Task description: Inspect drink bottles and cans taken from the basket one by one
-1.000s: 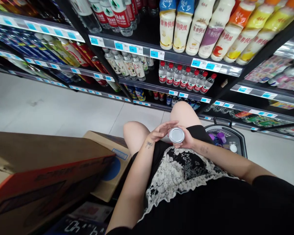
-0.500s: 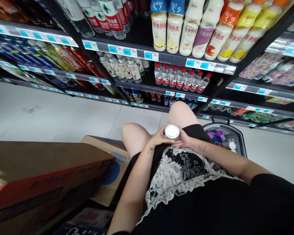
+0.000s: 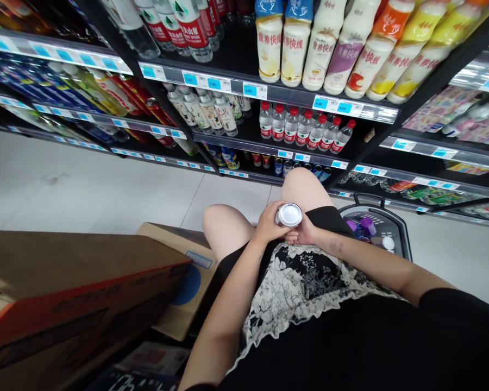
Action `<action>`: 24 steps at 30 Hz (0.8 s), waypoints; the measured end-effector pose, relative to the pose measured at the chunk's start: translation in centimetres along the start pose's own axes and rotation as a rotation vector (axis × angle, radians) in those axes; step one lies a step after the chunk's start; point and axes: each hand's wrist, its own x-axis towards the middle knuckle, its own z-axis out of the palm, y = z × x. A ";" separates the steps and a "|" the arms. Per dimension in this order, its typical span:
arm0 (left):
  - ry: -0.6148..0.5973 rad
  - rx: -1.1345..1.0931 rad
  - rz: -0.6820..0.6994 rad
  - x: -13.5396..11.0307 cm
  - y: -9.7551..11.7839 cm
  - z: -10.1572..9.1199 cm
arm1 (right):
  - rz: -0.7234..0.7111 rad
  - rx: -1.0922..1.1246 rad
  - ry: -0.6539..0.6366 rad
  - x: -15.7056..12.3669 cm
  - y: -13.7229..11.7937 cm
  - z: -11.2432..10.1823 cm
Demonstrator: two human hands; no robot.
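Fingers of left hand curled on the left side of a can; those of right hand holding it from right and below. Can sits between both sets, pale round end turned upward. Well ahead of the fingers, red-capped bottles stand in a row on a shelf. Right of the fingers, black basket. Left of the fingers, large cardboard box.

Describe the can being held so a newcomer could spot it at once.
Below the drink shelves, find two bare knees. Close to them, left hand and right hand hold a can, its round, silvery end facing the camera. Bottles stand on the shelves; this can alone is held.
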 end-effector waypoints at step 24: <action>0.042 0.120 0.158 0.3 -0.4 0.1 | -0.041 0.075 0.060 -0.3 -0.1 0.7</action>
